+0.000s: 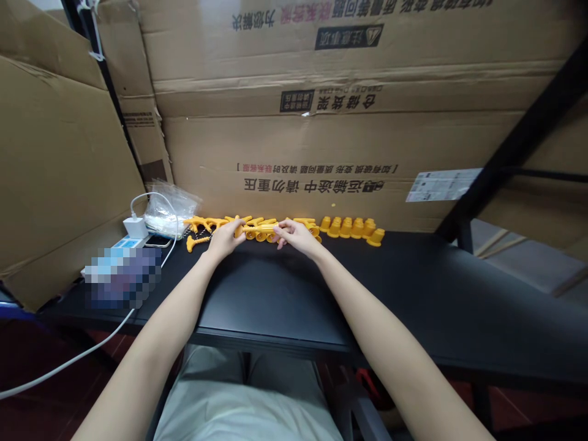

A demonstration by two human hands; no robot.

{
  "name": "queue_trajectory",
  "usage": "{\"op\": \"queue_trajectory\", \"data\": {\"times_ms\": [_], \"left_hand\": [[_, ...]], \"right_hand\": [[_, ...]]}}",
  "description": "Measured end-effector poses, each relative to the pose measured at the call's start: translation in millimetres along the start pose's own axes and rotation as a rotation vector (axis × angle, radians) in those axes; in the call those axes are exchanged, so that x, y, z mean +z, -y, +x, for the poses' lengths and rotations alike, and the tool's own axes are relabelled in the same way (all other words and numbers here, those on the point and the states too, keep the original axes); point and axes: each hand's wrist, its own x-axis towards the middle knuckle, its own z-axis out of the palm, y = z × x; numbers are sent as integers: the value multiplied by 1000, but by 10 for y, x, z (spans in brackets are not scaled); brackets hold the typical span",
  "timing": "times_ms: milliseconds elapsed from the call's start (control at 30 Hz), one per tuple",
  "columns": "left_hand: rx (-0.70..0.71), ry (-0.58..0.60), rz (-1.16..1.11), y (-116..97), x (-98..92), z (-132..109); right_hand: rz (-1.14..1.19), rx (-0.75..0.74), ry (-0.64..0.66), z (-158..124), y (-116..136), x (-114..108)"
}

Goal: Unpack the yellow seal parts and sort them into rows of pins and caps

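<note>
My left hand (225, 239) and my right hand (297, 236) are closed at the two ends of a slim yellow plastic piece (260, 229), held level above the black table. Its exact shape is partly covered by my fingers. Just behind it lie several yellow branch-shaped pieces (198, 222) and a row of round yellow pieces (260, 237), partly hidden by my hands. Left of my left hand, a small yellow T-shaped piece (195, 243) lies beside a thin dark chain. To the right of my right hand stand several yellow cup-shaped pieces (353, 228) in rows.
Cardboard (275, 141) walls the back of the black table (275, 294), with another cardboard sheet (55, 159) on the left. Near it are a clear plastic bag (166, 208), a white charger (136, 228) with a cable, and a phone (157, 241). A black metal post (519, 141) slants at right.
</note>
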Motion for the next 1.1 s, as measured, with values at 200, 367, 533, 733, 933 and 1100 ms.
{"op": "queue_trajectory", "data": {"times_ms": [200, 367, 533, 733, 933, 1100], "left_hand": [[3, -11, -9, -58, -18, 2], [-4, 19, -29, -46, -35, -15], [-12, 24, -39, -28, -48, -27], [-12, -34, -45, -68, -57, -39], [-15, -62, -7, -41, -7, -46], [-30, -62, 9, -32, 0, -50]], "right_hand": [[-37, 95, -43, 5, 31, 57], [-62, 126, -28, 23, 8, 39], [-22, 37, 12, 10, -8, -8], [11, 68, -15, -1, -2, 15], [47, 97, 8, -3, 32, 67], [73, 121, 15, -13, 45, 87]]}}
